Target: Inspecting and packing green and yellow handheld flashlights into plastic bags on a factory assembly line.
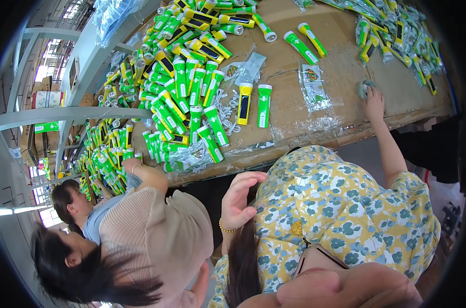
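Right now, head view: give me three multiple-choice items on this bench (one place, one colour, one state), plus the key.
1. Where does the right hand rest?
A. On a keyboard
B. On a small round object on the table
C. On a co-worker's shoulder

2. What colours are the two torches lying side by side just right of the big torch pile?
A. Both blue
B. One yellow, one green
C. Red and white

3. What is the left hand doing?
A. Gripping a torch
B. Pressed flat on the table
C. Empty, raised off the table

Key:
1. B, the fingers lie on the round object near the table's right part.
2. B, the pair lies apart from the pile and the colours are plain.
3. C, the curled fingers hold nothing and are clear of the tabletop.
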`<state>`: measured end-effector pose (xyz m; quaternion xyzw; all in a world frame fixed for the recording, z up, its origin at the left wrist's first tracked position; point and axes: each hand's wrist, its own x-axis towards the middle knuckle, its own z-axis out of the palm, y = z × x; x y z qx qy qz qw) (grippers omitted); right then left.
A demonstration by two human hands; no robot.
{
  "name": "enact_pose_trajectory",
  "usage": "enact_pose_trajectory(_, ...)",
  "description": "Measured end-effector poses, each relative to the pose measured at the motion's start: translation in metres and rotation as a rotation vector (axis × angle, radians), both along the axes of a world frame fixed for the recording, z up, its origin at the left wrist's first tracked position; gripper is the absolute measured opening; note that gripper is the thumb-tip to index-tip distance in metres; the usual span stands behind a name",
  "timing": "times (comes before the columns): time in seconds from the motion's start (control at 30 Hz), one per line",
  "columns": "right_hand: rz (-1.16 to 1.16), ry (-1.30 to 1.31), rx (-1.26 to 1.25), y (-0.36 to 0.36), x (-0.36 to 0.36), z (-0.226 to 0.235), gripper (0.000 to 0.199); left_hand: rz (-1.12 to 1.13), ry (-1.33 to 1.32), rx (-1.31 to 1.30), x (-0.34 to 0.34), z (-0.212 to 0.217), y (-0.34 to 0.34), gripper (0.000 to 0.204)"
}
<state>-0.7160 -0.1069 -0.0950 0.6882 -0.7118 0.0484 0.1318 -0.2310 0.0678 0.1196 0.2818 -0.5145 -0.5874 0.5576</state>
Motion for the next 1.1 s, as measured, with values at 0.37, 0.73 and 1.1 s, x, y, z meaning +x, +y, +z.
enact_pose_trajectory(0.37,0.224,-0.800,0.111,0.026,0.113,-0.042,0.039,0.006,-0.075,0.301,0.004,-0.062,0.006,0.017)
enact_pose_trajectory(0.73,-0.070,-1.135,0.256,-0.025,0.166,-0.072,0.027,0.042,0.019,0.440,0.006,-0.082,0.014,0.026)
enact_pose_trajectory(1.1,0.033,-1.766,0.606,-0.041,0.173,0.039,0.017,0.180,0.031,0.511,0.010,-0.082,0.026,0.025)
